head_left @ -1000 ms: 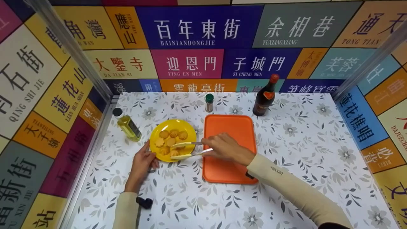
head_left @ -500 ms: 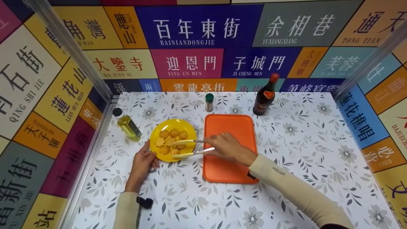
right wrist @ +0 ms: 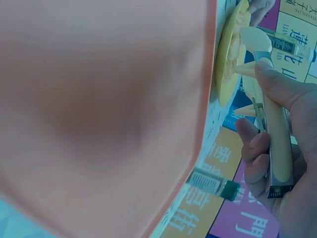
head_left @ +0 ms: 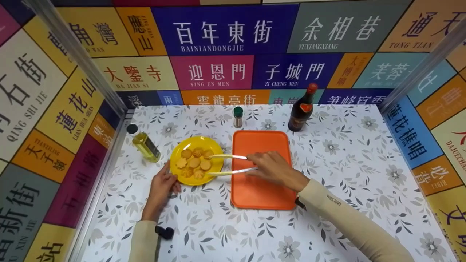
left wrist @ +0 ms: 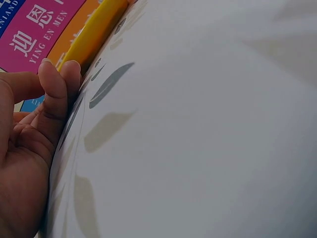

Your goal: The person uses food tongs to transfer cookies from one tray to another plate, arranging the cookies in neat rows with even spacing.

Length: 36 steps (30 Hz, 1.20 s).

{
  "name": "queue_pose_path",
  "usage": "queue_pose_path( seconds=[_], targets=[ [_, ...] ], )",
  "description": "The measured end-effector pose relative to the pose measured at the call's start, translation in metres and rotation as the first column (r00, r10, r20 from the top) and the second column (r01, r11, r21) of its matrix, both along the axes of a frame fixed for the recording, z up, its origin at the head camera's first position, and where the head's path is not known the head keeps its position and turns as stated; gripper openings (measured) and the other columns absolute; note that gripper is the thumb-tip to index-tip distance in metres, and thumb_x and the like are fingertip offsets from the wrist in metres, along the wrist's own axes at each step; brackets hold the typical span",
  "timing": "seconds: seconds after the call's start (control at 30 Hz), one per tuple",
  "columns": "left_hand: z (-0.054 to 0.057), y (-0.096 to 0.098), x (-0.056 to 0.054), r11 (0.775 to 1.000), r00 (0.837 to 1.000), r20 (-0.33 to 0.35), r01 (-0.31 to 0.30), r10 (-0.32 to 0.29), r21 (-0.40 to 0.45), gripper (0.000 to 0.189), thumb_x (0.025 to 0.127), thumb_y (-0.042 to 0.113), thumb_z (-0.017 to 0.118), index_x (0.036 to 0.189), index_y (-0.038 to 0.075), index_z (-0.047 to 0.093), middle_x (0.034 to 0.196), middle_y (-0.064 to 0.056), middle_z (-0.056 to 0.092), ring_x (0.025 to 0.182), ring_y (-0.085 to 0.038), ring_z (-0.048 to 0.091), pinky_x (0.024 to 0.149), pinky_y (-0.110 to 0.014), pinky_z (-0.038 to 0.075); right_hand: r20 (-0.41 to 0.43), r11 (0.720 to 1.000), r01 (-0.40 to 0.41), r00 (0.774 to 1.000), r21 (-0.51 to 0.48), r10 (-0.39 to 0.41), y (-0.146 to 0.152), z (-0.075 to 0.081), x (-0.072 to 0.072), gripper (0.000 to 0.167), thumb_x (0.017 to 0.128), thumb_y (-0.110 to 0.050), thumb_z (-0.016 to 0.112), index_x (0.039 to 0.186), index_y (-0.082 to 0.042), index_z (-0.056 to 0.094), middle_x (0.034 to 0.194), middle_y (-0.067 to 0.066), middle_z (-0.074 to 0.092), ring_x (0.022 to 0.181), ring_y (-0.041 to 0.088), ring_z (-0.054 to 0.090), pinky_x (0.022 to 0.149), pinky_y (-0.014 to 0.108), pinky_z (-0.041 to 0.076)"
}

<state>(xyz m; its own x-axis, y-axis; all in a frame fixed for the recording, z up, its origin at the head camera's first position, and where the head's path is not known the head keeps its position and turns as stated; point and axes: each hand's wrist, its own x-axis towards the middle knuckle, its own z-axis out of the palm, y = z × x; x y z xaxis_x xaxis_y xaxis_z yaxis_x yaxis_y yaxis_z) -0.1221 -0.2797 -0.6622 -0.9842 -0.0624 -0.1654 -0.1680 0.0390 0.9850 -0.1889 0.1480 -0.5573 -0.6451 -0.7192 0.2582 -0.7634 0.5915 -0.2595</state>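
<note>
At the lower left rim of a yellow plate [head_left: 214,143], my left hand [head_left: 160,189] holds the edge with bent fingers; the left wrist view shows its fingertips against the plate's side. Several golden cookies [head_left: 194,162], some round and some flower-shaped, lie on the plate. My right hand [head_left: 275,168] grips a pair of metal tongs [head_left: 233,171] with pale tips. The two arms of the tongs are spread, their tips over the plate's right part near the cookies, with no cookie visibly pinched. Beneath the right hand lies an orange tray [head_left: 262,142].
An oil bottle [head_left: 145,147] with a black cap stands left of the plate. Behind the tray are a small green-capped shaker [head_left: 238,117] and a dark red-capped bottle [head_left: 302,109]. Panels with printed characters wall in the floral-patterned table [head_left: 346,163].
My right hand has drawn the tongs to the right, from over the middle of the cookies toward the plate's right edge, and their arms are farther apart. The left hand stays on the rim.
</note>
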Motion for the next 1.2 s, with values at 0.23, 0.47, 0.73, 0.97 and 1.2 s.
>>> queue_pose_path(
  seconds=[0.23, 0.47, 0.73, 0.97, 1.2],
  targets=[
    [0.000, -0.001, 0.000, 0.999, 1.000, -0.025, 0.015, -0.016, -0.033, 0.072, 0.112, 0.004, 0.057, 0.176, 0.011, 0.025, 0.079, -0.027, 0.071, 0.059, -0.024, 0.067, 0.054, -0.032, 0.059, 0.028, 0.999, 0.042, 0.999, -0.025, -0.042, 0.014, 0.005, 0.001, 0.043, 0.094, -0.048, 0.087, 0.114, -0.014, 0.070, 0.088, 0.004, 0.076, 0.068, 0.020, 0.070, 0.058, 0.033, 0.055],
    [0.001, 0.000, 0.000, 1.000, 1.000, 0.005, -0.002, 0.002, -0.008, 0.071, 0.112, 0.005, 0.057, 0.176, 0.012, 0.027, 0.081, -0.030, 0.070, 0.058, -0.024, 0.065, 0.053, -0.032, 0.058, 0.046, 0.993, 0.104, 0.994, -0.055, -0.102, 0.032, 0.008, 0.003, 0.042, 0.092, -0.039, 0.092, 0.117, -0.014, 0.070, 0.091, 0.006, 0.077, 0.066, 0.020, 0.066, 0.058, 0.033, 0.054],
    [0.002, 0.001, -0.001, 1.000, 0.999, 0.035, -0.011, 0.011, -0.006, 0.072, 0.112, 0.006, 0.058, 0.176, 0.014, 0.027, 0.082, -0.029, 0.070, 0.059, -0.025, 0.065, 0.053, -0.032, 0.058, 0.044, 0.979, 0.170, 0.985, -0.108, -0.167, 0.056, 0.010, 0.006, 0.046, 0.089, -0.043, 0.094, 0.115, -0.013, 0.070, 0.089, 0.001, 0.075, 0.060, 0.015, 0.057, 0.054, 0.031, 0.047],
    [0.001, 0.001, 0.000, 1.000, 1.000, -0.005, -0.001, 0.001, 0.014, 0.071, 0.112, 0.004, 0.057, 0.176, 0.011, 0.026, 0.081, -0.032, 0.069, 0.057, -0.026, 0.065, 0.052, -0.032, 0.058, 0.063, 0.965, 0.212, 0.977, -0.155, -0.205, 0.073, 0.013, 0.007, 0.045, 0.087, -0.043, 0.095, 0.110, -0.013, 0.070, 0.087, 0.005, 0.075, 0.059, 0.015, 0.054, 0.054, 0.031, 0.044],
    [0.001, 0.001, 0.000, 1.000, 1.000, 0.003, -0.004, 0.004, 0.005, 0.071, 0.112, 0.004, 0.056, 0.176, 0.011, 0.026, 0.081, -0.027, 0.071, 0.059, -0.024, 0.066, 0.054, -0.031, 0.058, 0.065, 0.952, 0.228, 0.974, -0.203, -0.219, 0.088, 0.012, 0.011, 0.050, 0.084, -0.041, 0.098, 0.116, -0.014, 0.071, 0.089, 0.002, 0.073, 0.063, 0.012, 0.057, 0.055, 0.029, 0.046]
  ],
)
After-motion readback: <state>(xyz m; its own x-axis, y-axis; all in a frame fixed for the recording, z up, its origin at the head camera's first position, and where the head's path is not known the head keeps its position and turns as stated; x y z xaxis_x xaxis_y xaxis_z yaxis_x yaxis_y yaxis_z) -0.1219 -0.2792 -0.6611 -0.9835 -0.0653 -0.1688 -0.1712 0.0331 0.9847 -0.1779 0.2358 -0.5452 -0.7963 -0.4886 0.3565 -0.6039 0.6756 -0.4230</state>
